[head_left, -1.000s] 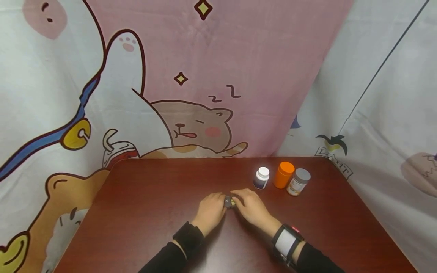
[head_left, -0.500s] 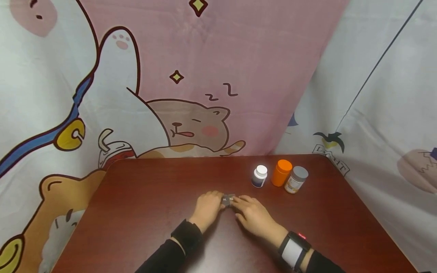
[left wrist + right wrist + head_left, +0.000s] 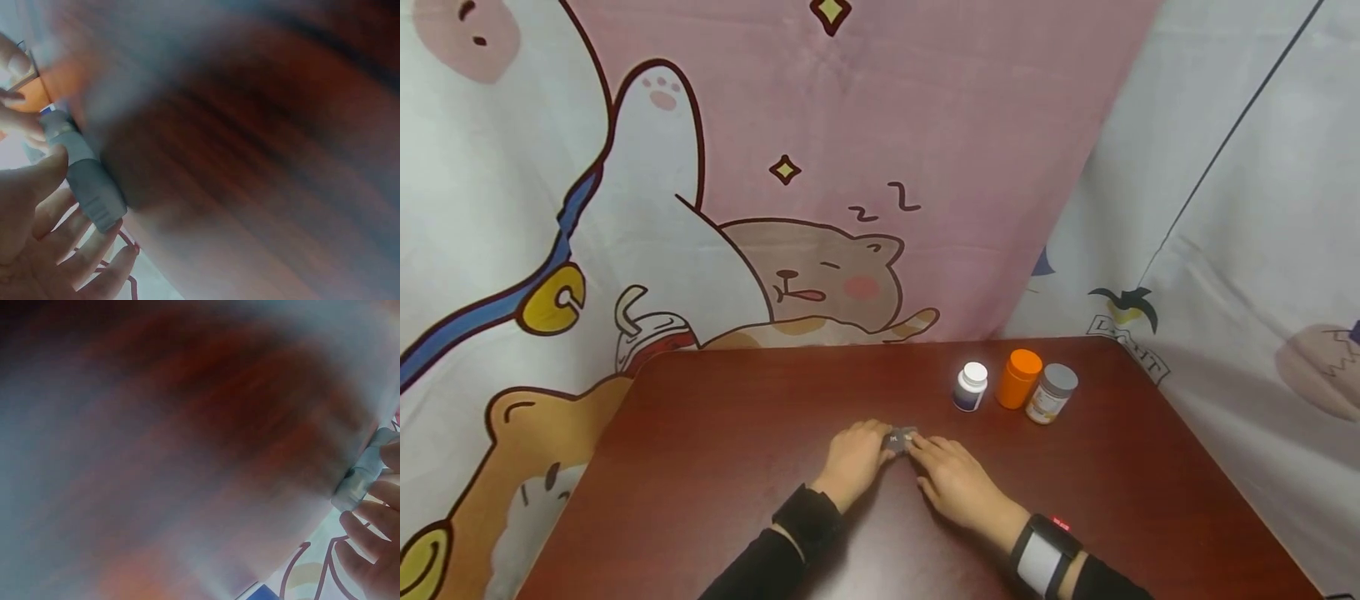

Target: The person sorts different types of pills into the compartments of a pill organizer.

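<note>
Small grey tube (image 3: 895, 441) between two hands, at the table (image 3: 730, 483); whether it rests there cannot be told. The left hand (image 3: 854, 460) holds one end between thumb (image 3: 44, 178) and fingers, grip narrow. The right hand (image 3: 961, 482) lies extended, fingertips (image 3: 915, 443) touching the opposite end, thumb apart. Sound handling probably requires a steady left pinch and light right pressure along the tube's length, lest it twist. Beyond: white bottle (image 3: 970, 387), orange bottle (image 3: 1018, 381), grey-lidded jar (image 3: 1051, 395).
</note>
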The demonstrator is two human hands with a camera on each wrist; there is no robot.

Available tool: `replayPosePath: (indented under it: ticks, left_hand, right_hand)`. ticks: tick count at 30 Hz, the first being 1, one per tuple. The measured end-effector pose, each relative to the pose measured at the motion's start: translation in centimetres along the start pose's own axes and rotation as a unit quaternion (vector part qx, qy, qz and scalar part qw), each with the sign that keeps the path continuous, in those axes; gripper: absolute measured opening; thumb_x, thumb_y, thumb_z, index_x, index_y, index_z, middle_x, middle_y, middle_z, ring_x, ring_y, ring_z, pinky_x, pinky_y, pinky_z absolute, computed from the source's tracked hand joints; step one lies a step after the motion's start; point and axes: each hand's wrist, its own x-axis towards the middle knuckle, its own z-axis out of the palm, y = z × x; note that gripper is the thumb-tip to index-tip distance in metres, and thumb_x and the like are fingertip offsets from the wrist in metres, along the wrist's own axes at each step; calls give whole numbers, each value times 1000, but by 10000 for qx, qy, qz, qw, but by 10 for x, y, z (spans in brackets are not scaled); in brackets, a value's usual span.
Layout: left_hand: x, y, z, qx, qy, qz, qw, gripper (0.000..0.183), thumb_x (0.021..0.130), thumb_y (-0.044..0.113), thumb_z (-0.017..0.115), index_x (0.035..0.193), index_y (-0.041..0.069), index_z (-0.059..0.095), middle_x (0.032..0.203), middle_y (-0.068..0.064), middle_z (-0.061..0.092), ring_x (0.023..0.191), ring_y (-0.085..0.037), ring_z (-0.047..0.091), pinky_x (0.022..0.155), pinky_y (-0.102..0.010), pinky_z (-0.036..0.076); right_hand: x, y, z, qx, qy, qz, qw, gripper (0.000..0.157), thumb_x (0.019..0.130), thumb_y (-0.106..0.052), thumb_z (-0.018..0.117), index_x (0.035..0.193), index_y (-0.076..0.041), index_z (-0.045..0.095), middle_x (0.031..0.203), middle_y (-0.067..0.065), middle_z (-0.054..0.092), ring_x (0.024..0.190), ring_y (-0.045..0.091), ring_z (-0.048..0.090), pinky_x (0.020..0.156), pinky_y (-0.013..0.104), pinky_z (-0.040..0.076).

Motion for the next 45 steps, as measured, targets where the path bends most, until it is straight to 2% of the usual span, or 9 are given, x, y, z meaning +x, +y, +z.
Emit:
replayPosePath:
  ticks: [5, 10, 13, 17, 21, 28, 35, 41, 45]
  left_hand:
    - [-4, -6, -3, -239, -188, -164, 9994, 42, 77, 27, 72, 114, 11, 65, 109, -5, 71, 98, -22, 64, 76, -42, 58]
    - [-6, -12, -5, -543, -136, -442, 9975, 41, 74, 24, 74, 111, 8, 65, 105, -7, 71, 97, -24, 64, 74, -45, 58]
    - [-7, -15, -6, -631, -130, -460, 9969, 38, 74, 25, 74, 107, 10, 67, 103, -6, 71, 96, -24, 63, 74, -46, 57]
    - [-7, -19, -4, -494, -103, -302, 9983, 36, 74, 29, 74, 105, 12, 68, 103, -4, 72, 94, -23, 63, 73, -44, 57]
    - [-6, -22, -4, -279, -71, -145, 9995, 36, 73, 32, 74, 103, 14, 69, 100, -2, 73, 90, -21, 63, 72, -41, 57]
    - [-2, -23, -6, -126, -124, -41, 9998, 34, 68, 31, 77, 98, 15, 72, 96, 0, 75, 87, -19, 64, 69, -40, 57]
    - [-2, -22, -3, -67, -44, -32, 10000, 34, 66, 34, 77, 97, 20, 72, 96, 2, 75, 87, -18, 65, 71, -39, 57]
    - [-2, -23, -4, -69, 23, -85, 9999, 35, 65, 37, 78, 96, 22, 73, 95, 3, 76, 86, -18, 65, 71, -40, 55]
    - [0, -26, -7, -57, -3, -52, 10000, 37, 64, 38, 79, 96, 22, 74, 95, 3, 77, 86, -18, 65, 72, -40, 55]
  right_hand:
    - [2, -1, 0, -60, 1, -17, 10000, 48, 82, -26, 66, 126, -8, 60, 134, 9, 61, 112, 23, 57, 97, 44, 50]
    - [2, 0, 0, -48, 25, -43, 10000, 49, 82, -26, 66, 126, -7, 60, 133, 9, 61, 110, 23, 58, 96, 44, 50]
    - [2, 0, 1, -14, 19, -54, 10000, 49, 81, -26, 66, 126, -7, 60, 133, 9, 61, 110, 23, 58, 95, 44, 50]
    - [2, 2, 0, -73, 59, -148, 9998, 49, 80, -25, 68, 125, -8, 61, 131, 9, 63, 109, 23, 58, 94, 45, 51]
    - [10, 6, 0, -430, 296, -582, 9969, 42, 79, -23, 68, 118, -7, 65, 120, 8, 68, 107, 23, 59, 92, 44, 52]
    - [34, 6, 4, -1053, 607, -1590, 9798, 28, 83, -13, 59, 108, -7, 68, 106, 6, 70, 100, 21, 62, 85, 37, 56]
    - [51, 7, 14, -1195, 996, -2023, 9669, 25, 79, -14, 64, 103, -8, 71, 98, 2, 73, 89, 17, 64, 78, 32, 58]
    - [55, 11, 13, -1166, 824, -2250, 9638, 24, 80, -18, 66, 102, -11, 73, 100, 3, 77, 88, 16, 67, 76, 30, 60]
    - [55, 14, 11, -1422, 560, -2515, 9557, 26, 81, -12, 66, 106, -13, 72, 107, 3, 76, 94, 16, 67, 77, 30, 61]
